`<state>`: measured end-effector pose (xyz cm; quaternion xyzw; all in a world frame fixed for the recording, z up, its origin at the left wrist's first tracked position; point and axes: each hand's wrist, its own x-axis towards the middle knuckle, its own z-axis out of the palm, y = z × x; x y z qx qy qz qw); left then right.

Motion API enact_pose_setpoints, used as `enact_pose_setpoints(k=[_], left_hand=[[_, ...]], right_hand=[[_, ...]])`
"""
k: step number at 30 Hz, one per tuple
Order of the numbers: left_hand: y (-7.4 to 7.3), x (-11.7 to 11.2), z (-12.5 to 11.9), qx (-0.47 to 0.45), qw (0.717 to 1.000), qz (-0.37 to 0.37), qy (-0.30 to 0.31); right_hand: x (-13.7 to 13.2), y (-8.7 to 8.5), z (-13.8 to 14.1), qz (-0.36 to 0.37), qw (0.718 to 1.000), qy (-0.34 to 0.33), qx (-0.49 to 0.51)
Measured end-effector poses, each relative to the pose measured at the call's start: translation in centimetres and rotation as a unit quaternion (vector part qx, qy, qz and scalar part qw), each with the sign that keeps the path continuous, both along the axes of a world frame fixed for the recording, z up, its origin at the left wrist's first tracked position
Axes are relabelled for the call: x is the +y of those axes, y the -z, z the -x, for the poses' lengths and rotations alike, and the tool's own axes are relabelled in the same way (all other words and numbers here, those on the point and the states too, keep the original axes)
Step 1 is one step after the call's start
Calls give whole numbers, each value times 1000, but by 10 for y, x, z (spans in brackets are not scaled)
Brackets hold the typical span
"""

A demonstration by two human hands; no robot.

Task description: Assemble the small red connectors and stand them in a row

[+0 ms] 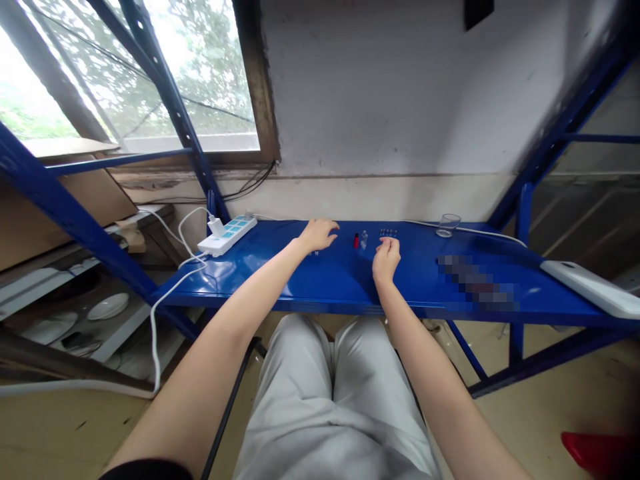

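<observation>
Leaving gap around red item (pixel 356 241): left hand (pixel 318 235) parted, right hand (pixel 387 259) curled, grip unclear; both inside tabletop edge (pixel 330 306).

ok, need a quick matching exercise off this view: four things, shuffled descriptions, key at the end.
1. power strip
2. drinking glass
3. small tube
4. right hand

A. red with a dark top
B. curled, beside a group of tiny pieces
C. white and light blue
D. clear, see-through

Pairs: 1-C, 2-D, 3-A, 4-B
</observation>
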<state>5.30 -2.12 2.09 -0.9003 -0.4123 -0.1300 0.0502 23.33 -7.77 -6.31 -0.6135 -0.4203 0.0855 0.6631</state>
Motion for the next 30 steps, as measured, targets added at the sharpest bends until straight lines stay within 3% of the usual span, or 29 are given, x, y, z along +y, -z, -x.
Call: enact_pose_setpoints(k=[5,13,17,21,26,30], left_hand=[[21,-16,-30,9,1000,13,8],[72,-19,-70,-65,992,9,-106],[89,-14,-80,-90,987,22,-133],[92,-9,-83,-77,989,17,-128],[82,-10,-80,-71,990,-54,-105],[77,-13,-75,-46,992,-91,-70]], right_hand=[[3,2,-1,3,1000,-4,0],[6,5,-1,6,1000,-3,6],[7,6,-2,4,1000,-5,4],[7,6,-1,11,1000,-5,-6],[5,4,0,28,999,3,-23],[3,3,1,47,988,4,-148]])
